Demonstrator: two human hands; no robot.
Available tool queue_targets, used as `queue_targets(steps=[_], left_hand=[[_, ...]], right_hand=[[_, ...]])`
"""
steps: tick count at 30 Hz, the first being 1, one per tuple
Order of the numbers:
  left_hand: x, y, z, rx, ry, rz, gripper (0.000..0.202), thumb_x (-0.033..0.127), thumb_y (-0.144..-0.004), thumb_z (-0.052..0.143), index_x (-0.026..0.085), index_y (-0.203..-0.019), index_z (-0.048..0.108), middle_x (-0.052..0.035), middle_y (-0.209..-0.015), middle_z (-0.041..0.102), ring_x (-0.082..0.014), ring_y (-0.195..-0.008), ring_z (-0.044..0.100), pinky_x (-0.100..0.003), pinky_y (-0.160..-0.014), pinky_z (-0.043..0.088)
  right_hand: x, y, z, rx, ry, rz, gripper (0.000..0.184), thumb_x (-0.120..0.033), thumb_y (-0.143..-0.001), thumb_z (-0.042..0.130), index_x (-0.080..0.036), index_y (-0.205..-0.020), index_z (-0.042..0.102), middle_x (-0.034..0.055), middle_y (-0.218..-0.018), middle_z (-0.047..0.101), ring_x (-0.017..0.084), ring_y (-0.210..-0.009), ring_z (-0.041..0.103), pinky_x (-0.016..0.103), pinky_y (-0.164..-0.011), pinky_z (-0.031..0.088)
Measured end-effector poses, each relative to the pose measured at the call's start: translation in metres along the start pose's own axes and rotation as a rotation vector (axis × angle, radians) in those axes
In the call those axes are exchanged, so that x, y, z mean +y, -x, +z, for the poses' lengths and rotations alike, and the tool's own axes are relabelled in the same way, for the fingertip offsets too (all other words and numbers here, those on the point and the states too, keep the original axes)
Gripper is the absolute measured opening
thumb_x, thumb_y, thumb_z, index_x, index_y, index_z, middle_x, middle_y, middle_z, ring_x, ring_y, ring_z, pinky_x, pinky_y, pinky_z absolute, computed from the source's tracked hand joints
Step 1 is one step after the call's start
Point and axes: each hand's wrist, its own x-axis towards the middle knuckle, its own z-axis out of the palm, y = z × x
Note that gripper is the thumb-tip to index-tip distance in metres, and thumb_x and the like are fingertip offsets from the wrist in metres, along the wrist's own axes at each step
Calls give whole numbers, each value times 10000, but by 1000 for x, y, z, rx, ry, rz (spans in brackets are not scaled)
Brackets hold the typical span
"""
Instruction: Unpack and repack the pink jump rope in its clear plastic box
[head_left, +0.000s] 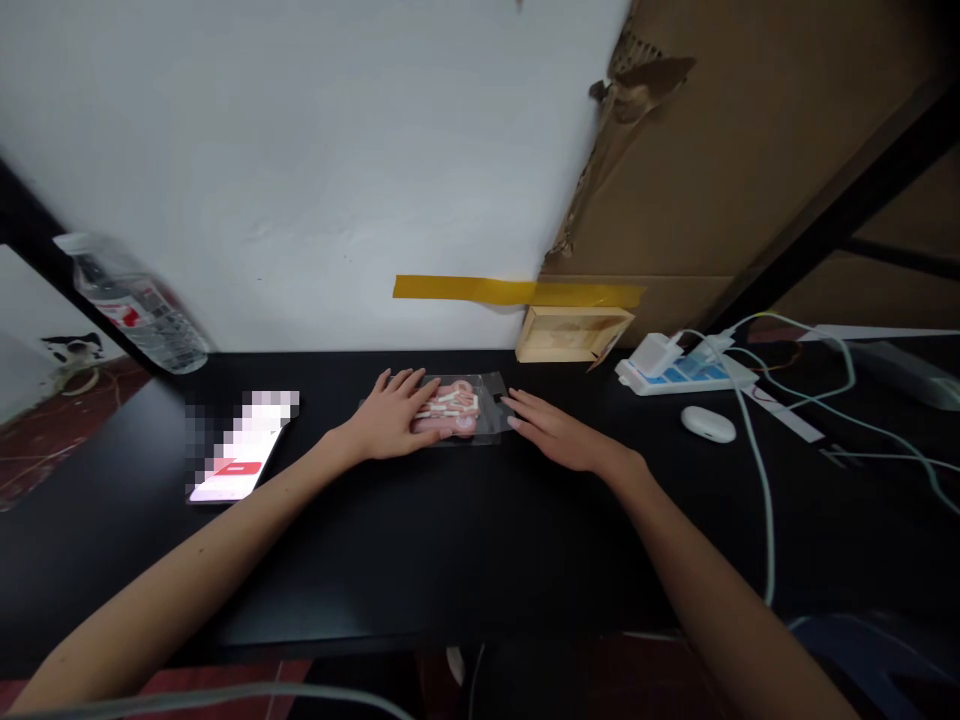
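A clear plastic bag (491,428) lies flat on the black table, with a pink-and-white patterned flat item (461,408) inside it whose kind I cannot make out. My left hand (390,416) rests palm down over the bag's left part, fingers spread, covering some of the pink item. On the other side, my right hand (553,432) lies low with its fingers stretched out, the fingertips at the bag's right edge. Neither hand is closed around anything.
A lit phone (238,462) lies to the left, and a water bottle (146,315) leans behind it. At the back stands a small tan box (574,335). A power strip (686,375) with plugs, a white earbud case (708,424) and loose cables are on the right.
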Motion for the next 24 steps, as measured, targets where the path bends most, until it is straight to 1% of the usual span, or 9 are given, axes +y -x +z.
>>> queue_targets(steps=[2, 5, 7, 9, 12, 14, 18, 21, 24], left_hand=[[0, 0, 0, -1, 1, 10, 779, 709, -923, 414, 219, -1525, 344, -152, -1589, 355, -379, -1473, 285, -610, -1174, 168], [1, 1, -2, -15, 5, 18, 828, 744, -912, 412, 204, -1535, 329, -169, -1589, 348, -379, -1470, 293, -607, -1179, 163], [1, 1, -4, -14, 20, 27, 891, 798, -875, 424, 209, -1537, 328, -166, -1587, 353, -384, -1467, 296, -600, -1182, 165], [1, 1, -6, -11, 29, 38, 943, 841, -834, 439, 221, -1535, 331, -157, -1585, 359, -388, -1465, 298, -594, -1184, 172], [3, 1, -7, -10, 36, 48, 949, 848, -822, 452, 232, -1534, 331, -157, -1580, 368, -389, -1463, 299, -603, -1180, 174], [6, 1, -6, -5, 50, 52, 935, 834, -828, 465, 234, -1532, 332, -159, -1579, 370, -395, -1459, 305, -615, -1176, 173], [16, 1, -3, -3, 61, 53, 931, 805, -829, 512, 214, -1529, 345, -173, -1580, 362, -407, -1452, 311, -615, -1178, 158], [20, 1, 0, 1, 50, 43, 931, 811, -826, 510, 213, -1524, 363, -169, -1578, 366, -407, -1453, 307, -606, -1182, 147], [20, 1, 1, -6, 54, 45, 933, 833, -829, 474, 233, -1531, 348, -149, -1585, 363, -395, -1461, 296, -603, -1182, 151]], right_hand=[[-1, 0, 1, 19, -4, -6, 643, -648, -992, 321, -307, -1531, 409, 36, -1630, 319, 305, -1509, 258, 554, -1240, 197], [-1, -2, 5, 58, 33, -30, 624, -604, -985, 415, -307, -1534, 401, 49, -1636, 310, 305, -1500, 289, 540, -1228, 242], [-2, -4, 9, 91, 65, -78, 610, -543, -974, 490, -300, -1528, 413, 64, -1637, 309, 305, -1497, 300, 536, -1218, 270], [-3, -6, 15, 127, 84, -127, 581, -477, -966, 531, -297, -1512, 440, 74, -1634, 315, 302, -1496, 305, 541, -1208, 289], [-6, -11, 25, 185, 78, -166, 537, -427, -953, 567, -295, -1469, 503, 83, -1623, 339, 309, -1483, 334, 558, -1189, 321], [-8, -14, 30, 233, 66, -181, 491, -427, -938, 598, -291, -1409, 576, 86, -1603, 378, 316, -1462, 372, 560, -1177, 343], [-8, -22, 36, 321, 48, -195, 329, -402, -945, 595, -262, -1209, 732, 104, -1508, 503, 319, -1383, 480, 551, -1149, 388], [-6, -25, 36, 360, 18, -208, 257, -346, -924, 622, -255, -1106, 778, 107, -1452, 555, 321, -1339, 524, 551, -1125, 414], [-5, -25, 34, 371, -19, -228, 235, -299, -898, 640, -245, -1070, 790, 115, -1426, 575, 311, -1306, 554, 530, -1109, 434]])
